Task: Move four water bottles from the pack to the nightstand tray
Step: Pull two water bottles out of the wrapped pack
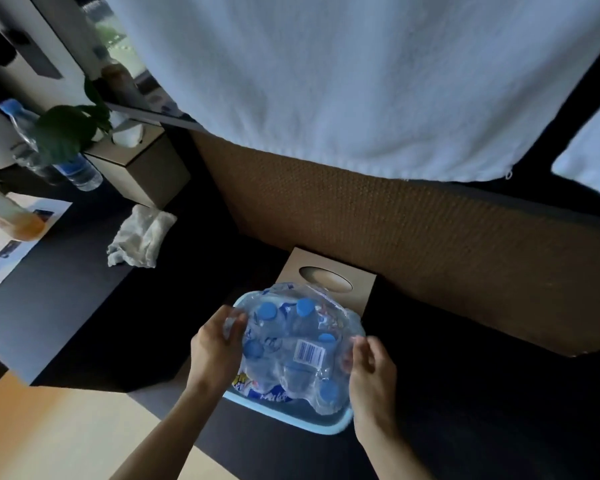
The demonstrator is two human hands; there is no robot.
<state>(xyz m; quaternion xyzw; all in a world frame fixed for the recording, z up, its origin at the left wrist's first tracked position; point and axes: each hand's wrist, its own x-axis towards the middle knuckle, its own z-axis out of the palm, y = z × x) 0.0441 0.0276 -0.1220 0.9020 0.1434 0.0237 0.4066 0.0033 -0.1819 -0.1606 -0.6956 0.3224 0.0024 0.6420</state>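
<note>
A shrink-wrapped pack of water bottles (293,348) with blue caps sits in a light blue basin (326,426) on the dark floor, low in the middle of the head view. My left hand (215,348) grips the plastic wrap on the pack's left side. My right hand (369,372) holds the wrap on its right side. Two loose water bottles (49,150) with blue labels stand on the dark nightstand (49,289) at the far left. No tray is visible to me on the nightstand.
A crumpled white cloth (139,237), a plant (70,129), a wooden tissue box (146,168), papers (7,244) and an orange-tinted bottle (11,216) crowd the nightstand. Another wooden box (329,282) stands behind the basin. The bed with white linen (361,81) fills the top.
</note>
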